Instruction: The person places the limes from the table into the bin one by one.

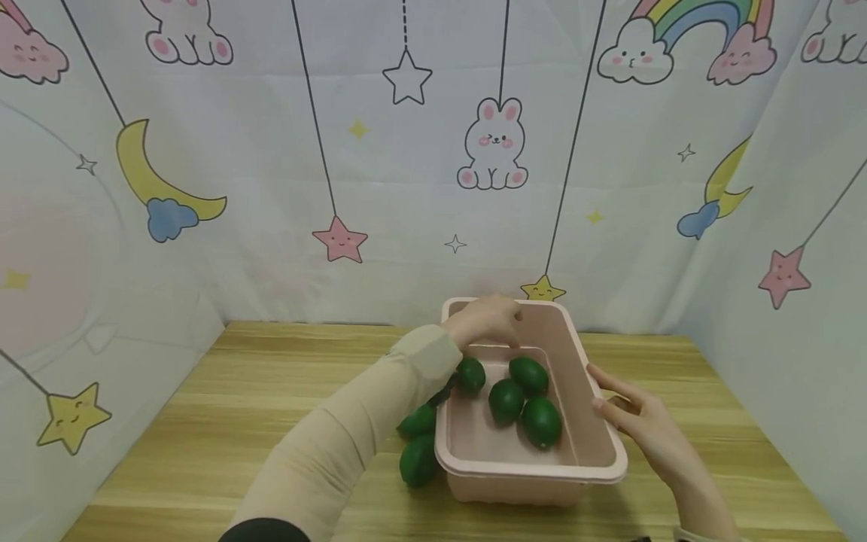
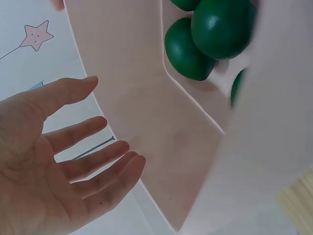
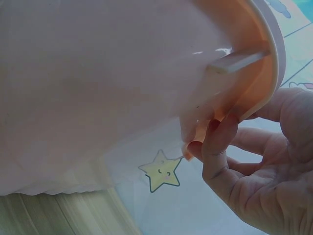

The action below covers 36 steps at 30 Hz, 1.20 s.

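A pale pink plastic bin [image 1: 511, 468] stands on the wooden table with several smooth, dark green oval fruits [image 1: 541, 421] on its floor. My left hand [image 1: 484, 320] is over the bin's far left part; the left wrist view shows its fingers [image 2: 105, 159] spread and nothing in the palm. Along the right side, my right hand [image 1: 640, 421] holds the bin's rim. Seen from below in the right wrist view, curled fingers [image 3: 220, 142] reach under that rim. Outside the bin's left wall lie more green fruits [image 1: 418, 461], partly hidden by the left sleeve and the bin.
The wooden tabletop [image 1: 271, 376] extends on both sides of the bin. Behind it and at the sides hangs a white cloth [image 1: 406, 165] printed with stars, moons and rabbits. The left sleeve [image 1: 339, 444] crosses the table's front middle.
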Available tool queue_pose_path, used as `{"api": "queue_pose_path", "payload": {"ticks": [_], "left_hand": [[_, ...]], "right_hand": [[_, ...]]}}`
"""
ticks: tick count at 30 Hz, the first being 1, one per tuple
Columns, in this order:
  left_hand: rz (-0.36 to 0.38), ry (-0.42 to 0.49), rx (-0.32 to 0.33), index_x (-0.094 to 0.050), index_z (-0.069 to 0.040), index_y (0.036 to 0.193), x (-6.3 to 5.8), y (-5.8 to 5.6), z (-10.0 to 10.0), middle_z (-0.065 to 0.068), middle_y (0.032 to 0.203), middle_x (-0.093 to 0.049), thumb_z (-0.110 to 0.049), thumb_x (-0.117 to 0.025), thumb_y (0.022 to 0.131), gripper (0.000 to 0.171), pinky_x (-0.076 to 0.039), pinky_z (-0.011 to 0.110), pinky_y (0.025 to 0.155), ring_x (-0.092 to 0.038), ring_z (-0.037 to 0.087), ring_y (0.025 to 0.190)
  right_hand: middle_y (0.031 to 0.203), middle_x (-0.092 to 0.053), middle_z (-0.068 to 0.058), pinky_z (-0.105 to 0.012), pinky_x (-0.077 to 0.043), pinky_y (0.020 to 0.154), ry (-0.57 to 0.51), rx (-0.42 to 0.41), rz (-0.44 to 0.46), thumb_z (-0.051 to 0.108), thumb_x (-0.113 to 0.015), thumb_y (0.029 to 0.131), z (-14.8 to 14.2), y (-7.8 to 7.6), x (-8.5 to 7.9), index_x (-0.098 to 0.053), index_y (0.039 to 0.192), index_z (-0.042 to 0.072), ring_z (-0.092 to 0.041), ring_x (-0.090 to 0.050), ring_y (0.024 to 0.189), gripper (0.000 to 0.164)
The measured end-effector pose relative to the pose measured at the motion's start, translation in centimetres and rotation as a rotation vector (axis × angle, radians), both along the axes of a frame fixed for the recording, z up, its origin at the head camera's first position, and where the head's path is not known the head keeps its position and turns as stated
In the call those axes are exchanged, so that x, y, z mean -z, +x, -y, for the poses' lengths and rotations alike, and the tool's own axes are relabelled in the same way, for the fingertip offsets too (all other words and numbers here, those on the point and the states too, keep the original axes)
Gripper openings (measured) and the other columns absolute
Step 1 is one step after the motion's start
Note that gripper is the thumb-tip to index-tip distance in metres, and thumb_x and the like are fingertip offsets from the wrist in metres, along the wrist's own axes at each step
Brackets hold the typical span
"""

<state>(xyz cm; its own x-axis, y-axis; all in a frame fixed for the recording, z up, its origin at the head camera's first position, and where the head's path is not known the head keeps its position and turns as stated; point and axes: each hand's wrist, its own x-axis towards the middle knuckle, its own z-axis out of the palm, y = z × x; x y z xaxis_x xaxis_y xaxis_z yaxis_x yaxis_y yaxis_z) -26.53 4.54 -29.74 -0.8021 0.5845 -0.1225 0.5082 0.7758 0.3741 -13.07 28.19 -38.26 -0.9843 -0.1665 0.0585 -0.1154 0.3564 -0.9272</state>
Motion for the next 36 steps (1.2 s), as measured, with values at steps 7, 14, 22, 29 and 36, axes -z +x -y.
{"api": "queue_pose_path", "payload": {"ticks": [7, 14, 22, 29, 36], "left_hand": [[-0.017, -0.016, 0.009, -0.058, -0.011, 0.131, -0.2, -0.1, 0.0, 0.005, 0.133, -0.06, -0.016, -0.069, 0.083, 0.049, -0.048, 0.034, 0.1, -0.057, 0.02, 0.12], [-0.026, 0.024, 0.008, -0.059, -0.009, 0.129, -0.2, -0.2, 0.3, 0.006, 0.131, -0.061, -0.019, -0.069, 0.084, 0.047, -0.049, 0.034, 0.1, -0.058, 0.022, 0.121], [-0.034, 0.057, 0.032, -0.056, -0.009, 0.132, -1.0, 0.2, 1.0, 0.007, 0.135, -0.059, -0.022, -0.068, 0.086, 0.049, -0.047, 0.034, 0.102, -0.056, 0.022, 0.123], [-0.063, 0.073, 0.029, -0.056, -0.011, 0.133, -2.0, 0.8, 2.1, 0.005, 0.138, -0.057, -0.026, -0.07, 0.086, 0.051, -0.045, 0.035, 0.105, -0.052, 0.021, 0.128], [-0.083, 0.125, 0.05, -0.056, -0.009, 0.131, -2.0, 1.3, 3.2, 0.008, 0.135, -0.059, -0.025, -0.07, 0.086, 0.049, -0.043, 0.038, 0.107, -0.052, 0.024, 0.128]], "right_hand": [[0.147, -0.04, -0.022, -0.026, -0.056, 0.08, -0.006, -0.005, -0.001, 0.022, -0.055, 0.098, 0.1, 0.0, -0.1, -0.036, 0.148, 0.009, 0.001, -0.063, 0.102, 0.056], [0.137, -0.05, 0.002, -0.027, -0.056, 0.079, -0.014, -0.009, 0.0, 0.02, -0.055, 0.097, 0.2, 0.0, 0.0, -0.036, 0.148, 0.008, -0.001, -0.064, 0.101, 0.055], [0.119, -0.058, 0.016, -0.028, -0.057, 0.077, -0.026, -0.002, 0.004, 0.019, -0.055, 0.098, 0.2, 0.1, -0.1, -0.036, 0.148, 0.006, -0.003, -0.065, 0.096, 0.055], [0.123, -0.059, 0.013, -0.027, -0.056, 0.078, -0.017, 0.007, 0.023, 0.021, -0.055, 0.098, 0.1, 0.1, -0.2, -0.035, 0.148, 0.008, -0.002, -0.064, 0.098, 0.056], [0.129, -0.058, -0.004, -0.026, -0.056, 0.078, -0.008, 0.012, 0.025, 0.022, -0.055, 0.098, 0.2, 0.1, -0.2, -0.035, 0.148, 0.008, -0.002, -0.064, 0.098, 0.056]]}}
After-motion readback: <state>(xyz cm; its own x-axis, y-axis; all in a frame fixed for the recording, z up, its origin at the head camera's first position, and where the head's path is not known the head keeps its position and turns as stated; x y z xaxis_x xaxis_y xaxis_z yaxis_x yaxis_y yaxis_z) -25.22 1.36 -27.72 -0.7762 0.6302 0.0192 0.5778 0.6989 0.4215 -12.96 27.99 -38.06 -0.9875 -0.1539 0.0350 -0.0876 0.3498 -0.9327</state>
